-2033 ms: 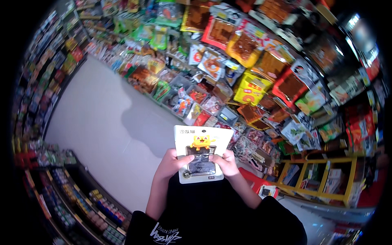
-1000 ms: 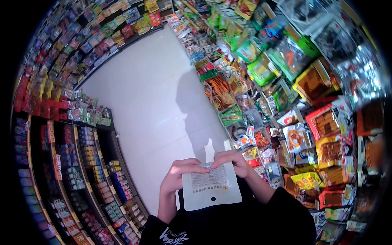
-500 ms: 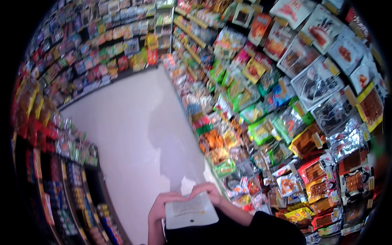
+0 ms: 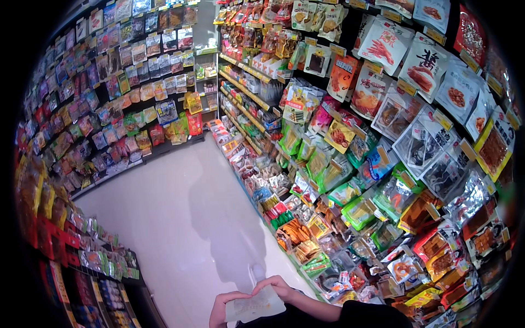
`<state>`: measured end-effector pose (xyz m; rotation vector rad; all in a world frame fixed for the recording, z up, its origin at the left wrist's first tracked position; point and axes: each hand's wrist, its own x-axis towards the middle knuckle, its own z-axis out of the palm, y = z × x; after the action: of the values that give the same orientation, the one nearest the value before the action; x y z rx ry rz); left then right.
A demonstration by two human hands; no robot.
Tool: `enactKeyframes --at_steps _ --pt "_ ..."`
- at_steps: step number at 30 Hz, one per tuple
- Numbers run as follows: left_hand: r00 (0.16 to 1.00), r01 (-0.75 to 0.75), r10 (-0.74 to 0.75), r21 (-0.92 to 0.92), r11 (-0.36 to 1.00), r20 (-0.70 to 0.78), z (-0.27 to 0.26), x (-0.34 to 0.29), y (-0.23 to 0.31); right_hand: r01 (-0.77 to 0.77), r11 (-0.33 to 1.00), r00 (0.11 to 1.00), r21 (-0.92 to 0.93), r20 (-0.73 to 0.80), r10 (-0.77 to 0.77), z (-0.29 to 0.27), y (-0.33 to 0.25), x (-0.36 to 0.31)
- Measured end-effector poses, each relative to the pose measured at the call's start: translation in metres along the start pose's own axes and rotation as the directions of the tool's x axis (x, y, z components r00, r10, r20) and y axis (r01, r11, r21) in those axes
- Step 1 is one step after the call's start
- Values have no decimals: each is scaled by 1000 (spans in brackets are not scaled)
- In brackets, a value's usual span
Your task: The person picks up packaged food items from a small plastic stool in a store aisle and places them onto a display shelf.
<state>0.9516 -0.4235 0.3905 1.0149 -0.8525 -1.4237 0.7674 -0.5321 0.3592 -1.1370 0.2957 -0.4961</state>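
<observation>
A pale, flat snack packet (image 4: 255,308) is held between my two hands at the lower edge of the picture. My left hand (image 4: 223,305) is closed on its left edge, with the fingers bent along the top. From the right, my right hand (image 4: 275,286) grips the upper right part, and its fingertips come close to those of the left hand. The packet's lower part runs near the edge of the view, and any print on it is too faint to make out. A dark sleeve covers my right upper arm.
Along the right runs a wall of hanging snack bags (image 4: 361,210), with price-tag rails (image 4: 249,70) further back. Packets hang across the far-left display (image 4: 131,93). A low shelf (image 4: 104,295) stands at the near left. Between them lies a pale floor (image 4: 164,202) carrying my shadow.
The view has tilted upward, so the hands and packet sit lower in the picture and more of the far shelves shows. Both hands keep hold of the packet.
</observation>
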Motion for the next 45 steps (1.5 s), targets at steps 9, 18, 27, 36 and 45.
enactKeyframes --at_steps 9,18,27,36,45 --pt "946 80 13 275 958 -323 -42 110 18 -63 976 995 -209 -91 45 -58 -21 105" --pt "965 81 18 366 927 -261 -52 243 83 -78 916 994 -395 -102 41 -137 -70 207" --pt "963 221 -259 342 913 69 -28 360 88 -151 939 941 -309 -337 41 -219 -90 195" --pt "814 147 -400 517 843 421 8 501 94 117 925 706 -360 -625 -333 -279 -109 198" --pt "730 -6 -280 415 910 624 62 666 131 18 859 219 -512 -836 -503 -348 -209 247"
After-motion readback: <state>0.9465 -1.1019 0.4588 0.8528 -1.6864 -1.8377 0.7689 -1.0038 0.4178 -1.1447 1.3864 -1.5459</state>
